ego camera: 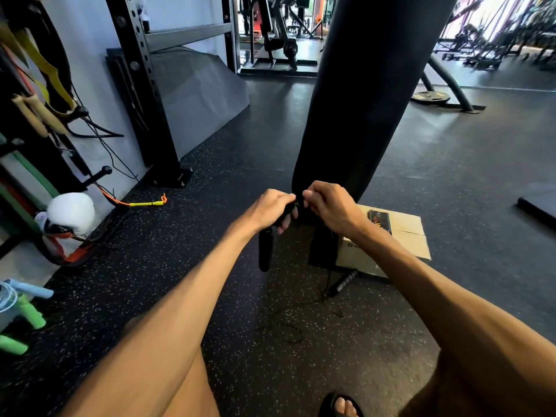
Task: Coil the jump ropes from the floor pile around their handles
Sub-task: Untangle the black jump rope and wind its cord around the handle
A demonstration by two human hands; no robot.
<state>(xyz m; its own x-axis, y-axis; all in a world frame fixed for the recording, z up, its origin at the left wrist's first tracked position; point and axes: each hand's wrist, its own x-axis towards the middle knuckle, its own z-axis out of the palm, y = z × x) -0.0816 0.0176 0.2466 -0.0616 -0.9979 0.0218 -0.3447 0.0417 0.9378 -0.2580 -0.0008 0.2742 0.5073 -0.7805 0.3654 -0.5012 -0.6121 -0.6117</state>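
The black handle (265, 251) of a jump rope hangs straight down out of the person's left hand (270, 206), held up in front of them above the floor (210, 266). That hand's fingers (285, 219) are curled tight round the handle's top end. The right hand (328, 206) sits just beside it, fingertips pinched together at the handle's tip on the thin black cord (285, 331). The cord itself is hard to pick out there against the dark background. Below, it trails in loose loops over the speckled floor. The second handle (343, 282) lies at an angle near the edge of a flattened cardboard box (406, 239).

A phone (379, 221) rests on the cardboard. Right behind the hands hangs a big black punching bag (361, 100). Over by the wall to the left are a white boxing glove (70, 212) and a yellow rope handle (147, 203). Closer in on that side lie blue (36, 290) and green handles (33, 314).
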